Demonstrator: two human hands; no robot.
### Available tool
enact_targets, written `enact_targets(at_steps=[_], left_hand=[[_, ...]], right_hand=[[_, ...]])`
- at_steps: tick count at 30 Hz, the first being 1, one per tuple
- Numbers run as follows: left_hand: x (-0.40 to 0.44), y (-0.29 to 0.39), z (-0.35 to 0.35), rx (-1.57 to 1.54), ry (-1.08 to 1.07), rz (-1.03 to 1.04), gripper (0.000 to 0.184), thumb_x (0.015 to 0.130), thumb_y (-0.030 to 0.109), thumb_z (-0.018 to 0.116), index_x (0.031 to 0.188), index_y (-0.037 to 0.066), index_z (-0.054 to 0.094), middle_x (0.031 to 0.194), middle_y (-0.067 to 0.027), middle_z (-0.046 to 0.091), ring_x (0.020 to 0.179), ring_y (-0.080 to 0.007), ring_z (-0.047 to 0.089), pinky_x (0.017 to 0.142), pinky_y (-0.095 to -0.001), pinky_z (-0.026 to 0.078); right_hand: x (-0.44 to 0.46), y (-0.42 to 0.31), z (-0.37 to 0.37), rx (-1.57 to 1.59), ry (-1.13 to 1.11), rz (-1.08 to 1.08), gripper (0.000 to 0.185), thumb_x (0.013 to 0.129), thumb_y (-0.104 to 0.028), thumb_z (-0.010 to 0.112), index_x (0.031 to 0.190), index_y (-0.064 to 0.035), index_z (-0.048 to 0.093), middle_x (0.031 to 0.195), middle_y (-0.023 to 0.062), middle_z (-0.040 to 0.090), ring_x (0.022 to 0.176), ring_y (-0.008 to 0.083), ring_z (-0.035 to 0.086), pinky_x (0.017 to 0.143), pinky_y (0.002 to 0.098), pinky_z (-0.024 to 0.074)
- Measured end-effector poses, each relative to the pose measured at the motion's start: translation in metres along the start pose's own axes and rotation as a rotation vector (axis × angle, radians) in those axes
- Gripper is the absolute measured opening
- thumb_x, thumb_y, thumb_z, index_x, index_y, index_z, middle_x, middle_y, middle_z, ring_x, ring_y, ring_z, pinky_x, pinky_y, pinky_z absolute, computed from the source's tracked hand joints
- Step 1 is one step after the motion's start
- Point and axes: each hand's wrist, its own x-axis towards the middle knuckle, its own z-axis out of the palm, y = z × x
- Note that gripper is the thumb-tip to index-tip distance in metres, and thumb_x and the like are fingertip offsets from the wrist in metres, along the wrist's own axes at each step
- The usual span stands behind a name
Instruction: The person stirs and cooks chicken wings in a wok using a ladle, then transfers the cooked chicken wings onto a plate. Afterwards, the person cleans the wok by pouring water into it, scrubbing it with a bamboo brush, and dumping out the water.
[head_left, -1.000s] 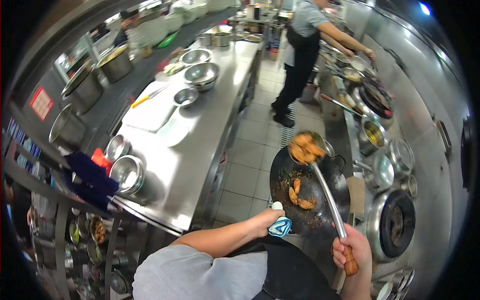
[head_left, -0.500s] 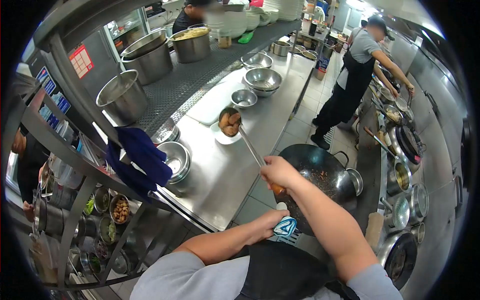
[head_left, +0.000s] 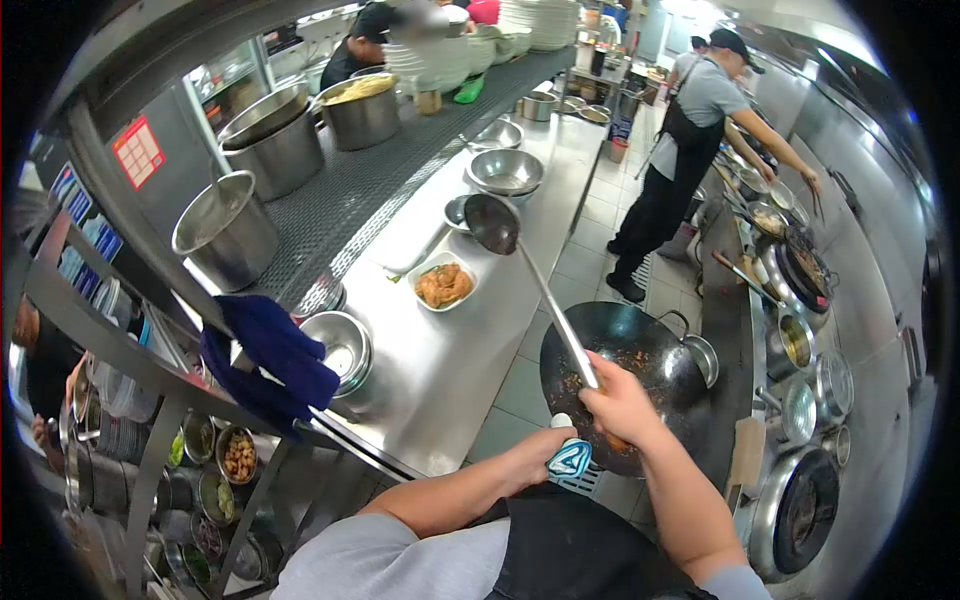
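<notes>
Glazed orange-brown pieces of food (head_left: 444,286), lumpy and glossy, lie heaped in a white, rounded-square dish (head_left: 414,285) with a smooth raised rim. This dish sits on the long, brushed stainless-steel counter (head_left: 430,385) on the left of the scene. Just beyond it, a long-handled metal ladle (head_left: 553,313) slants up and to the left, its round bowl dark inside and stained. Its smooth, straight steel shaft runs back to the person's right hand (head_left: 620,400), whose fingers are wrapped firmly around it; brown wood shows at the near end.

Near the middle, the left hand (head_left: 546,450) has its fingers closed on a folded blue-and-white striped cloth (head_left: 570,458); whether they also grip something beneath cannot be told. Just beyond and to the right of this hand lies a broad, round black metal wok (head_left: 598,326), its curved inside flecked with brown and orange scraps. A loop handle stands at its far rim.

Farther along the counter sits a wide, shiny round steel bowl (head_left: 505,170). At its near left end, a soft dark-blue cloth (head_left: 265,355) drapes beside stacked, gleaming steel bowls (head_left: 342,348).
</notes>
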Motion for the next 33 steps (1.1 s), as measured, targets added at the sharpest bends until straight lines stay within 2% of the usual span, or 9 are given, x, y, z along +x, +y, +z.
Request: enact_targets(at_steps=[1,9,12,16,20,22,28,31,33], left_hand=[[0.003,0.000,0.002,-0.004,-0.020,-0.001,0.016,0.093,0.013,0.050,0.092,0.000,0.059,0.074,-0.0103,0.065,0.064,-0.0209,0.066,0.058,-0.0346,0.058],[0.031,-0.026,0.045,-0.072,0.115,-0.031,0.013,0.093,0.012,0.047,0.090,0.006,0.058,0.074,-0.0070,0.064,0.061,-0.0197,0.064,0.054,-0.0361,0.056],[0.016,-0.043,0.067,-0.097,0.090,-0.017,0.015,0.094,0.017,0.047,0.091,0.009,0.058,0.075,-0.0061,0.064,0.061,-0.0206,0.063,0.053,-0.0373,0.054],[0.057,-0.051,0.111,-0.059,0.264,0.044,0.028,0.097,0.028,0.041,0.081,0.014,0.059,0.066,-0.0033,0.060,0.054,-0.0201,0.057,0.045,-0.0360,0.045],[0.105,-0.068,0.106,-0.047,0.174,0.045,0.030,0.098,0.025,0.039,0.077,0.014,0.057,0.064,-0.0014,0.058,0.051,-0.0179,0.054,0.043,-0.0335,0.041],[0.059,-0.077,0.135,-0.044,0.380,0.079,0.028,0.098,0.023,0.040,0.077,0.015,0.056,0.060,0.0000,0.056,0.047,-0.0171,0.050,0.040,-0.0342,0.038],[0.096,-0.067,0.118,-0.028,0.220,0.131,0.028,0.094,0.021,0.041,0.070,0.017,0.055,0.058,0.0011,0.055,0.046,-0.0168,0.051,0.040,-0.0338,0.039],[0.103,-0.046,0.134,-0.004,0.210,0.227,0.028,0.096,0.023,0.042,0.073,0.017,0.056,0.062,0.0005,0.057,0.050,-0.0172,0.054,0.044,-0.0350,0.044],[0.095,-0.051,0.126,0.051,0.227,0.267,0.022,0.096,0.024,0.045,0.081,0.015,0.057,0.069,-0.0012,0.061,0.056,-0.0178,0.058,0.048,-0.0367,0.048]], right_hand=[[-0.023,0.009,-0.015,0.127,0.057,0.008,0.064,0.083,-0.001,0.056,0.144,-0.0041,0.040,0.081,0.0039,0.059,0.046,0.0062,0.048,0.042,0.0217,0.0399],[-0.282,0.046,-0.090,0.249,0.590,0.016,0.067,0.083,0.004,0.055,0.146,0.0038,0.033,0.086,0.0060,0.063,0.051,0.0043,0.049,0.045,0.0180,0.0395],[-0.337,0.133,-0.081,-0.002,0.661,0.043,0.064,0.086,0.001,0.055,0.146,0.0020,0.034,0.094,0.0090,0.067,0.059,0.0151,0.059,0.051,0.0300,0.0477],[-0.289,0.234,-0.054,-0.548,0.746,-0.004,0.062,0.088,-0.008,0.058,0.146,-0.0082,0.036,0.088,0.0206,0.068,0.074,0.0344,0.069,0.066,0.0427,0.0527],[-0.298,0.213,-0.061,-0.528,0.729,0.204,0.062,0.088,-0.014,0.059,0.145,-0.0104,0.037,0.078,0.0234,0.065,0.074,0.0434,0.065,0.066,0.0463,0.0521],[-0.324,0.212,-0.062,-0.525,0.746,0.176,0.062,0.088,-0.014,0.059,0.146,-0.0106,0.036,0.077,0.0230,0.065,0.073,0.0423,0.065,0.065,0.0467,0.0520],[-0.294,0.254,-0.060,-0.700,0.681,0.262,0.066,0.087,-0.014,0.059,0.147,-0.0105,0.033,0.082,0.0246,0.066,0.076,0.0411,0.066,0.069,0.0482,0.0521],[-0.259,0.223,-0.092,-0.494,0.773,0.126,0.062,0.087,-0.009,0.057,0.146,-0.0100,0.036,0.073,0.0196,0.064,0.058,0.0338,0.064,0.055,0.0409,0.0501],[-0.273,0.200,-0.097,-0.165,0.751,0.238,0.062,0.088,-0.014,0.057,0.145,-0.0053,0.036,0.092,0.0264,0.067,0.084,0.0403,0.066,0.078,0.0435,0.0512]])
